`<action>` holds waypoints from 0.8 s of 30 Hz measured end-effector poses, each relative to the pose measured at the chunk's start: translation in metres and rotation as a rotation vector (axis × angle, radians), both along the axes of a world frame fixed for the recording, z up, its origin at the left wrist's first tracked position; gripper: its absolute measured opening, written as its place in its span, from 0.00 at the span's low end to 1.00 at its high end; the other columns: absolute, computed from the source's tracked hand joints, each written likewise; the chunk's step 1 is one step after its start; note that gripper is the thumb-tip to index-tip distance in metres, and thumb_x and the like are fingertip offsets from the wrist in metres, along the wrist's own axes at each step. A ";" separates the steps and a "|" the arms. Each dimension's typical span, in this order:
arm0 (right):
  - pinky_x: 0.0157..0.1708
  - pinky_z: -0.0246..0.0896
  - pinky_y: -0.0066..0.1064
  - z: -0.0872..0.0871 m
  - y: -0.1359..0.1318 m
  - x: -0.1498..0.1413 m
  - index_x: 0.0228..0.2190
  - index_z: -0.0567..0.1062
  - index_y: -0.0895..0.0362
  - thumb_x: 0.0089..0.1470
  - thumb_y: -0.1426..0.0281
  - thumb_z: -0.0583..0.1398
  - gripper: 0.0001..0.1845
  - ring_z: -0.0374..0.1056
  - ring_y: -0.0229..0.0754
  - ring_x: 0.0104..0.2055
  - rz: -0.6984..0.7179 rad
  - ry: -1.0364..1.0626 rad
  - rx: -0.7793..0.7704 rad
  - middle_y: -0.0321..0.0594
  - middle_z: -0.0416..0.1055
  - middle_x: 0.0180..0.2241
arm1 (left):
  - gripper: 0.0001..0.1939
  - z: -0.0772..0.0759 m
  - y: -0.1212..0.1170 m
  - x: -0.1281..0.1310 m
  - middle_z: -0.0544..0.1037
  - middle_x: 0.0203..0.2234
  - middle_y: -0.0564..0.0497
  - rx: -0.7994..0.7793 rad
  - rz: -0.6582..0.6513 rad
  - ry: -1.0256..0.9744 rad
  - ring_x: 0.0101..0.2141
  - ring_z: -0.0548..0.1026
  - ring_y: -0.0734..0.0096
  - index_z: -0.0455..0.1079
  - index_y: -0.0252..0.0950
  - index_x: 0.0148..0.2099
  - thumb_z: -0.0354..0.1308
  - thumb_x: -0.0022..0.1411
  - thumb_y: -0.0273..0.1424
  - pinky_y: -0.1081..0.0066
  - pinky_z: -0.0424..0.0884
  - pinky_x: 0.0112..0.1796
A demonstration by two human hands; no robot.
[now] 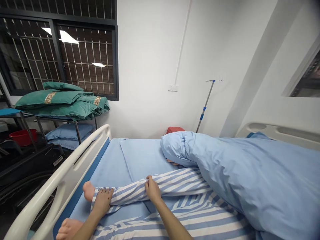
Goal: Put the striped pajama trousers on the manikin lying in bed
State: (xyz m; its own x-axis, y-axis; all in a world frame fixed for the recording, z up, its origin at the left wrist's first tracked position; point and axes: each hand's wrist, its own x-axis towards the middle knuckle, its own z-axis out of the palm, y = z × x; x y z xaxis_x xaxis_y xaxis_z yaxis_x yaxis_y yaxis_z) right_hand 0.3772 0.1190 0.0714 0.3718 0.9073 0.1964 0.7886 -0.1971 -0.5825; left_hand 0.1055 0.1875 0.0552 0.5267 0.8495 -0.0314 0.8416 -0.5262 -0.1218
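Note:
Two legs in blue-and-white striped trousers (180, 181) lie along the bed, with smooth pinkish feet, like a manikin's, at the foot end. My left hand (103, 200) rests over the far trouser leg just above the far foot (88, 191), its fingers curled over the cloth. Farther up the same leg, around the knee, my right hand (152, 190) grips the trouser fabric between bent fingers and thumb. The near foot (68, 228) is partly behind my left forearm. A light blue quilt (232, 170) is folded back over the upper body and hides it.
A white footboard (63, 173) bounds the bed on the left, a headboard (287, 132) on the right. Behind the bed stand a drip pole (207, 105) and a red stool (175, 129). Folded green bedding (65, 101) lies on a rack by the window.

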 end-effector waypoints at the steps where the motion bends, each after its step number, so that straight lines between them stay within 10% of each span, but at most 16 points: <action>1: 0.31 0.49 0.26 -0.004 -0.004 0.001 0.39 0.67 0.57 0.52 0.75 0.50 0.12 0.67 0.41 0.33 0.007 0.002 -0.014 0.39 0.71 0.29 | 0.32 0.000 0.000 0.000 0.71 0.47 0.40 -0.005 -0.003 0.003 0.46 0.67 0.56 0.60 0.33 0.57 0.50 0.47 0.26 0.60 0.57 0.48; 11: 0.30 0.56 0.29 -0.032 -0.090 0.021 0.33 0.70 0.57 0.50 0.69 0.50 0.12 0.66 0.41 0.27 0.035 0.245 0.122 0.37 0.68 0.23 | 0.33 0.007 -0.071 0.006 0.60 0.58 0.48 -0.160 -0.136 -0.408 0.58 0.55 0.60 0.56 0.41 0.60 0.52 0.50 0.33 0.63 0.52 0.57; 18: 0.33 0.59 0.31 -0.013 -0.138 0.011 0.29 0.73 0.57 0.48 0.62 0.56 0.12 0.67 0.43 0.31 -0.038 0.538 0.264 0.41 0.72 0.28 | 0.42 -0.022 -0.107 -0.031 0.69 0.50 0.43 -0.210 -0.053 -0.085 0.49 0.65 0.53 0.54 0.36 0.62 0.53 0.41 0.24 0.59 0.58 0.50; 24: 0.27 0.63 0.33 -0.063 -0.231 -0.025 0.33 0.75 0.54 0.46 0.57 0.61 0.15 0.67 0.45 0.31 -0.162 1.120 0.102 0.41 0.72 0.28 | 0.33 -0.024 -0.100 -0.026 0.73 0.44 0.45 -0.186 -0.097 -0.017 0.44 0.68 0.57 0.64 0.37 0.53 0.50 0.40 0.21 0.61 0.61 0.44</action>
